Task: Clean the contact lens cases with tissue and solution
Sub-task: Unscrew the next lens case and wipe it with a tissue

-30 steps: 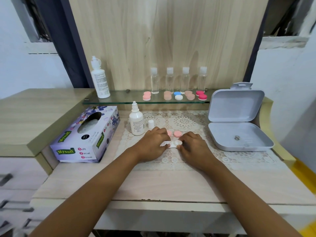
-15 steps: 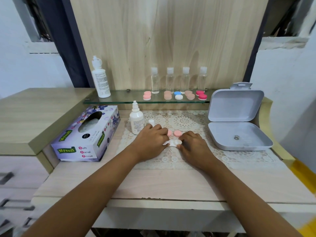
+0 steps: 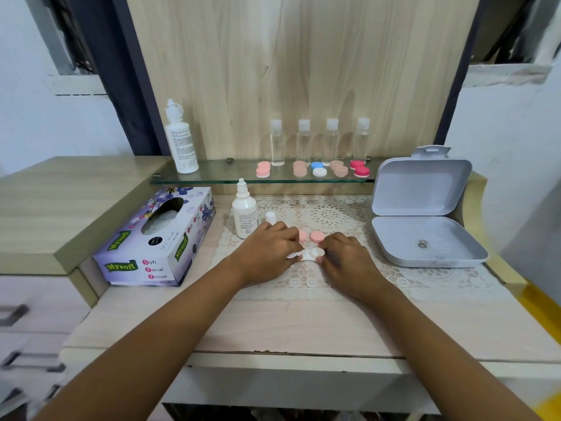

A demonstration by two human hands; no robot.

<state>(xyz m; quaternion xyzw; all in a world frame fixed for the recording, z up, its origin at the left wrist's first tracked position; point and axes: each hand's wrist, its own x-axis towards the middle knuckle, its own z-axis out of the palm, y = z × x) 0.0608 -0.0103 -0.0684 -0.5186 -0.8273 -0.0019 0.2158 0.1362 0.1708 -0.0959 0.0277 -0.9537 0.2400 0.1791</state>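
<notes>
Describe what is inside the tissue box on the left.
White tissue shows through the oval opening in the top of the tissue box. The cardboard walls hide how much is left inside.

1. I'm at home, at a personal-care corner: light wood dressing table (image 3: 303, 326) with a tall wood back panel (image 3: 303, 71).
2. Lace doily (image 3: 331, 214) spread over the tabletop, a household touch.
3. Far glass shelf (image 3: 212, 177): coloured lens cases (image 3: 318, 169) in pairs, four clear travel bottles (image 3: 303, 141), big solution bottle (image 3: 181, 141) at its left end.
4. Mysoft facial tissue box (image 3: 158, 241) on the left, small dropper bottle (image 3: 244, 212) beside it, open grey hinged box (image 3: 425, 214) on the right.
5. Drawers (image 3: 27, 302) with handles near left; painted plaster walls (image 3: 501, 123) on both sides.
</notes>
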